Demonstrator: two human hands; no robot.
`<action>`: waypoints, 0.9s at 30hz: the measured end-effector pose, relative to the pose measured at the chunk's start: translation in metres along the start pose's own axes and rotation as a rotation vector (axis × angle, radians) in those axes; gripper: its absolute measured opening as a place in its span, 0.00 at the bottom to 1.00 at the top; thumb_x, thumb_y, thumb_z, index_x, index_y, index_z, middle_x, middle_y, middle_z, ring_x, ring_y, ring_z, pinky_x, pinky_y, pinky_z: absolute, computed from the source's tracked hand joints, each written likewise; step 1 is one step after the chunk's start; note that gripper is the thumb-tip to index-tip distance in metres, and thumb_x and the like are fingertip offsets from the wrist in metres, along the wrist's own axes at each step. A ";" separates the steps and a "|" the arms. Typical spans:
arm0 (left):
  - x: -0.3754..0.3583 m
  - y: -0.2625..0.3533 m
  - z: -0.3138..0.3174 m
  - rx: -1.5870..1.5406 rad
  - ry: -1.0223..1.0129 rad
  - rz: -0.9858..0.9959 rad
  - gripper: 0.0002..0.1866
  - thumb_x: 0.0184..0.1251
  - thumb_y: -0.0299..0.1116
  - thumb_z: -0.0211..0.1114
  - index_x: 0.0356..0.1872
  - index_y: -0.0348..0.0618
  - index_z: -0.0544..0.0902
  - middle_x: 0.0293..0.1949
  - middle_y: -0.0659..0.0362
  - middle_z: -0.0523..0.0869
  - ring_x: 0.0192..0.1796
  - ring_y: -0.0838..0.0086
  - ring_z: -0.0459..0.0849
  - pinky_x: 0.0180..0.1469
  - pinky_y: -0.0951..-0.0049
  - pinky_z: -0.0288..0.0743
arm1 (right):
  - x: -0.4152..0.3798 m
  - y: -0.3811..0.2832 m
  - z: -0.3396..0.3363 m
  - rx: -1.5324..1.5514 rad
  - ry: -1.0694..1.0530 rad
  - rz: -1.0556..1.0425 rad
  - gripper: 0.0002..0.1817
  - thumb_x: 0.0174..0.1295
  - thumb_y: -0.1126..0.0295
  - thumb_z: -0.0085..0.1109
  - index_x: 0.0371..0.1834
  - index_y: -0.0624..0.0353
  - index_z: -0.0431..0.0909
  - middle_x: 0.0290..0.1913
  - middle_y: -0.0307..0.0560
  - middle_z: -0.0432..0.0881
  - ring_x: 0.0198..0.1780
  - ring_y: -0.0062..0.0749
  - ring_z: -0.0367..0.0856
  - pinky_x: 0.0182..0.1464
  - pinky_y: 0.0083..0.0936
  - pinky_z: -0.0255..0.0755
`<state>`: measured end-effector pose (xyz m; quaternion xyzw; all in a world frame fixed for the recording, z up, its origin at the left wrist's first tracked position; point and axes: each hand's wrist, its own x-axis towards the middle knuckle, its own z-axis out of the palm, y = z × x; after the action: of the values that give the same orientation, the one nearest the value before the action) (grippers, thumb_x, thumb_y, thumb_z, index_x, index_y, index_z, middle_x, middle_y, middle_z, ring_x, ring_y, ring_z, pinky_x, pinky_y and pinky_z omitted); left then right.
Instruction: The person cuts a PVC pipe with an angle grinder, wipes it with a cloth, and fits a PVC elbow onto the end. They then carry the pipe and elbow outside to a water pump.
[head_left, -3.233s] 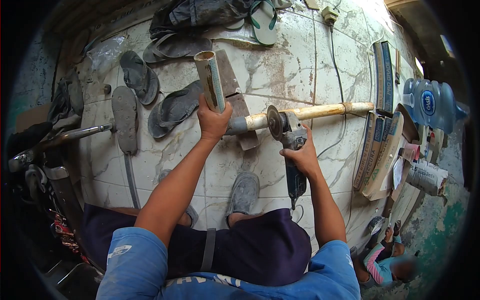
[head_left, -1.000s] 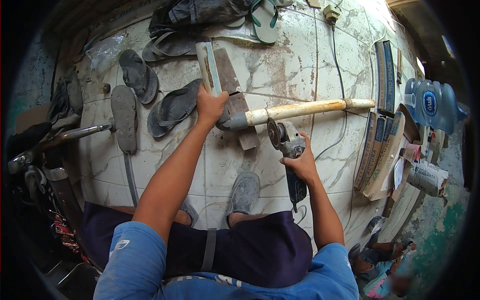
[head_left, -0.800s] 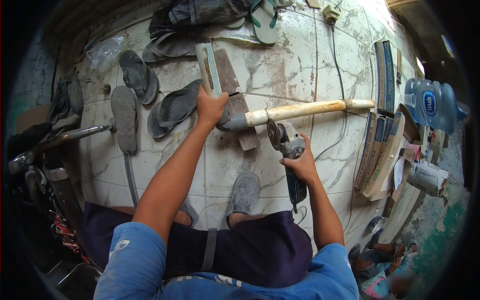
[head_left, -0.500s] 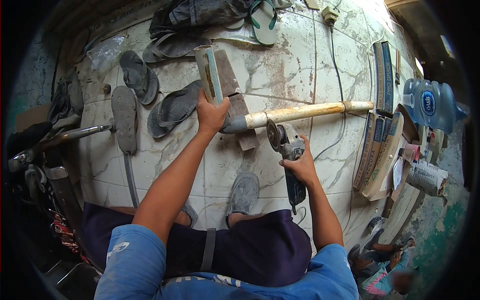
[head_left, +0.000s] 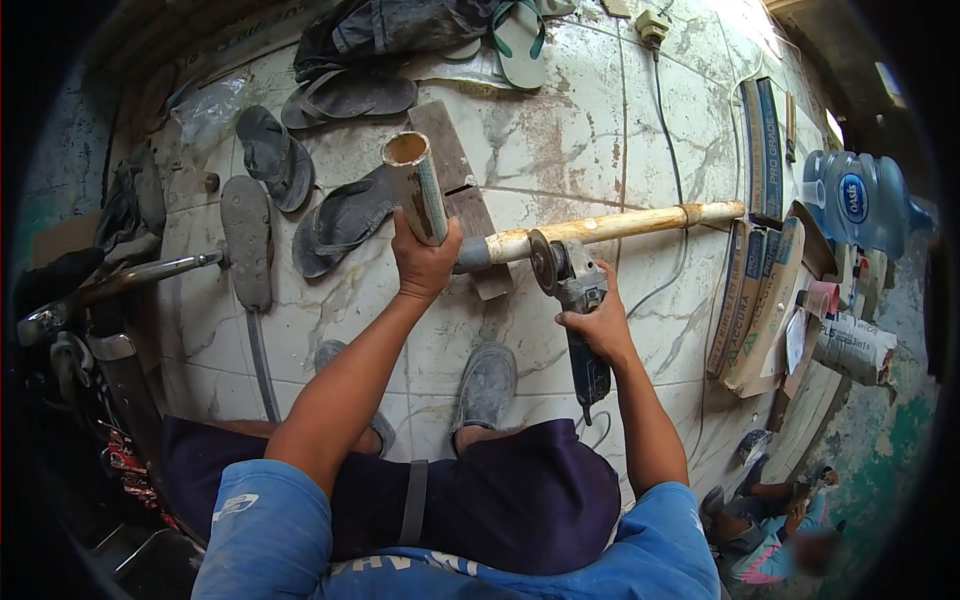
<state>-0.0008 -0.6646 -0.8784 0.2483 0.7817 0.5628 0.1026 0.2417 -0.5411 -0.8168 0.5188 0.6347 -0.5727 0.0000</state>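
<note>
One pipe (head_left: pixel 620 224), one grinder (head_left: pixel 580 291) | stained tile floor (head_left: pixel 560 130) | sandals (head_left: pixel 347 220) | water jug (head_left: pixel 868 203)

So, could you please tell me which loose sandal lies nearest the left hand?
The dark sandal immediately to the left of the left hand; the other loose sandals lie farther off, toward the picture's top or left edge.

Work-Area Layout

Pipe (head_left: pixel 610 227) lies across a board (head_left: pixel 475 212), its right end beside the boxes (head_left: pixel 765 300). Left hand (head_left: pixel 425 262) is around the pipe's left branch; right hand (head_left: pixel 603 328) is around the grinder (head_left: pixel 578 290), on the pipe's near side. Sandals (head_left: pixel 345 222) lie left of the board. Cable (head_left: pixel 662 110) passes beneath the pipe. Water bottle (head_left: pixel 885 205) is right of the boxes.
</note>
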 end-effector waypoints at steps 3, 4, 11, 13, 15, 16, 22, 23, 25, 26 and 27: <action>-0.004 -0.002 -0.001 -0.006 -0.014 -0.004 0.22 0.53 0.32 0.71 0.42 0.39 0.67 0.30 0.50 0.82 0.34 0.59 0.85 0.39 0.62 0.78 | -0.001 0.007 0.002 -0.009 -0.001 0.002 0.50 0.37 0.72 0.75 0.68 0.55 0.56 0.48 0.49 0.78 0.47 0.34 0.78 0.52 0.27 0.73; -0.006 -0.003 -0.002 -0.008 -0.024 0.000 0.22 0.53 0.32 0.71 0.43 0.39 0.67 0.30 0.50 0.82 0.34 0.59 0.86 0.39 0.62 0.78 | -0.001 0.010 0.003 0.004 0.001 -0.002 0.51 0.37 0.72 0.75 0.68 0.55 0.56 0.48 0.48 0.78 0.47 0.34 0.78 0.52 0.27 0.73; -0.024 -0.002 -0.009 -0.040 -0.114 0.010 0.24 0.56 0.33 0.72 0.46 0.38 0.67 0.33 0.51 0.84 0.36 0.59 0.86 0.40 0.63 0.79 | -0.001 -0.012 0.002 0.065 0.030 -0.004 0.51 0.37 0.73 0.75 0.68 0.56 0.55 0.48 0.49 0.78 0.47 0.34 0.78 0.53 0.28 0.73; -0.026 0.003 -0.009 -0.121 -0.082 -0.005 0.14 0.57 0.26 0.70 0.39 0.39 0.74 0.33 0.59 0.82 0.36 0.72 0.83 0.43 0.71 0.76 | 0.001 -0.015 0.000 0.042 0.007 0.003 0.54 0.36 0.74 0.75 0.70 0.58 0.53 0.49 0.47 0.76 0.47 0.31 0.76 0.52 0.26 0.73; -0.028 -0.003 -0.010 -0.086 -0.092 0.030 0.14 0.57 0.26 0.70 0.40 0.40 0.74 0.34 0.59 0.82 0.36 0.72 0.83 0.43 0.71 0.76 | 0.002 -0.006 0.000 0.040 0.011 -0.017 0.54 0.36 0.74 0.75 0.70 0.59 0.53 0.49 0.47 0.76 0.47 0.31 0.76 0.52 0.26 0.73; -0.030 -0.007 -0.010 -0.050 -0.102 0.065 0.14 0.57 0.26 0.71 0.41 0.40 0.75 0.34 0.59 0.82 0.36 0.72 0.83 0.43 0.71 0.76 | 0.002 -0.003 0.000 0.039 0.013 -0.036 0.54 0.36 0.74 0.75 0.70 0.59 0.52 0.49 0.47 0.76 0.47 0.31 0.76 0.52 0.26 0.73; -0.037 -0.012 -0.018 -0.003 -0.204 0.184 0.16 0.59 0.29 0.72 0.43 0.40 0.75 0.37 0.59 0.80 0.37 0.73 0.80 0.41 0.73 0.75 | -0.002 -0.010 0.001 0.045 0.010 0.005 0.54 0.36 0.75 0.75 0.70 0.59 0.52 0.49 0.46 0.76 0.47 0.31 0.76 0.52 0.26 0.73; -0.038 -0.012 -0.019 -0.004 -0.204 0.184 0.16 0.59 0.29 0.72 0.43 0.40 0.75 0.37 0.59 0.80 0.37 0.73 0.80 0.41 0.73 0.75 | -0.002 -0.008 0.002 0.045 0.011 0.004 0.54 0.36 0.75 0.75 0.70 0.59 0.52 0.49 0.46 0.76 0.47 0.31 0.76 0.52 0.26 0.73; -0.040 -0.013 -0.022 0.063 -0.256 0.290 0.19 0.58 0.34 0.75 0.44 0.40 0.75 0.37 0.60 0.78 0.36 0.73 0.77 0.39 0.72 0.74 | 0.000 -0.004 0.002 0.056 0.024 -0.021 0.54 0.36 0.75 0.75 0.70 0.59 0.53 0.49 0.46 0.76 0.47 0.31 0.76 0.51 0.26 0.73; -0.040 -0.012 -0.023 0.063 -0.256 0.290 0.19 0.58 0.34 0.75 0.44 0.40 0.75 0.37 0.60 0.78 0.36 0.73 0.77 0.39 0.72 0.74 | 0.000 -0.004 0.002 0.056 0.024 -0.021 0.54 0.36 0.75 0.75 0.70 0.59 0.53 0.49 0.46 0.76 0.47 0.31 0.76 0.51 0.26 0.73; -0.040 -0.012 -0.025 0.075 -0.293 0.296 0.21 0.57 0.36 0.76 0.44 0.40 0.75 0.37 0.61 0.77 0.35 0.73 0.76 0.39 0.71 0.73 | 0.000 -0.005 0.002 0.050 0.025 -0.024 0.53 0.36 0.76 0.75 0.70 0.59 0.54 0.49 0.46 0.76 0.47 0.31 0.76 0.51 0.26 0.73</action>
<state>0.0191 -0.7080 -0.8857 0.4432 0.7339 0.5001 0.1222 0.2372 -0.5414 -0.8143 0.5182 0.6262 -0.5819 -0.0276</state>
